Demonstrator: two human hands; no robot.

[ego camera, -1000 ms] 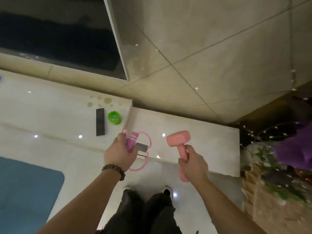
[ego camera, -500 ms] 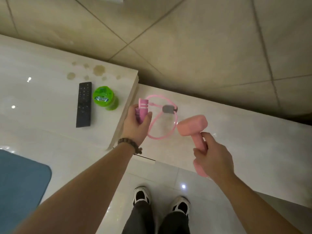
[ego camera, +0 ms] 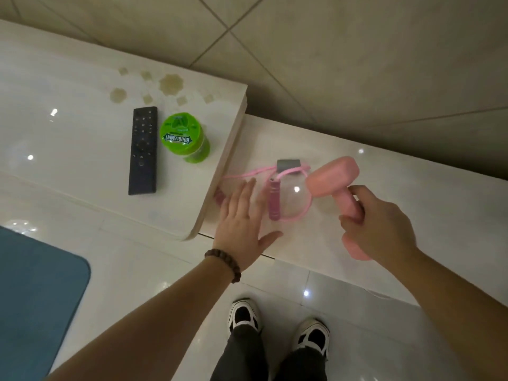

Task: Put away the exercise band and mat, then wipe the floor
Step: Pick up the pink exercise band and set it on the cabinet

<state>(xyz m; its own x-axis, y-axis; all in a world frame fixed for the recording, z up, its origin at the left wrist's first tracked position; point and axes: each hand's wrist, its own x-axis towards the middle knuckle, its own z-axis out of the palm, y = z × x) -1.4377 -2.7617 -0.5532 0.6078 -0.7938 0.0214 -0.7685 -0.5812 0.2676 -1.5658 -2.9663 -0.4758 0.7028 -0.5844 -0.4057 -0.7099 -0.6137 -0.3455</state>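
The pink exercise band (ego camera: 275, 198) with a grey clip lies loose on the lower cream cabinet top (ego camera: 398, 193). One of its handles is partly hidden behind my left hand (ego camera: 243, 224), which hovers over the band with fingers spread and holds nothing. My right hand (ego camera: 379, 226) grips the shaft of a pink dumbbell (ego camera: 334, 178) just right of the band, above the cabinet top. A corner of the blue mat (ego camera: 35, 292) lies on the floor at the lower left.
On the higher cabinet section (ego camera: 68, 138) to the left lie a black remote (ego camera: 143, 150) and a green gum tub (ego camera: 183, 137). A beige tiled wall rises behind. My two shoes (ego camera: 277, 323) stand on the glossy white floor below the cabinet edge.
My left hand has let go of the band, which now lies on the lower cabinet top, and its fingers have opened. The dumbbell has stayed in my right hand, close to the band.
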